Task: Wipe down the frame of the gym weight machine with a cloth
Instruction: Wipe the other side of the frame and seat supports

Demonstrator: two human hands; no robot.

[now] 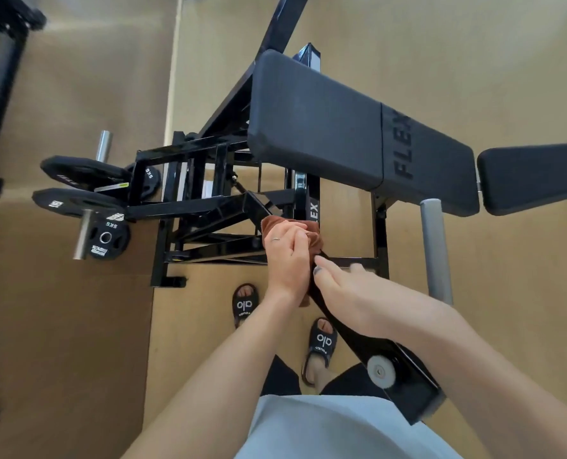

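A black steel weight machine frame [206, 207] stands on the floor below me, and one of its black arm bars [371, 346] slants up toward my waist. My left hand [287, 256] grips a rust-brown cloth [311, 231] wrapped round the upper part of that bar. Just below the cloth, my right hand [348, 293] holds the same bar, thumb on top and fingers curled round its far side. Part of the cloth is hidden under my left palm.
A black padded bench [341, 127] marked FLEX lies above the frame, with a grey roller [436, 250] at its right. Weight plates [83, 200] hang on chrome pegs at the left. My feet in black slides [247, 304] stand on the tan floor.
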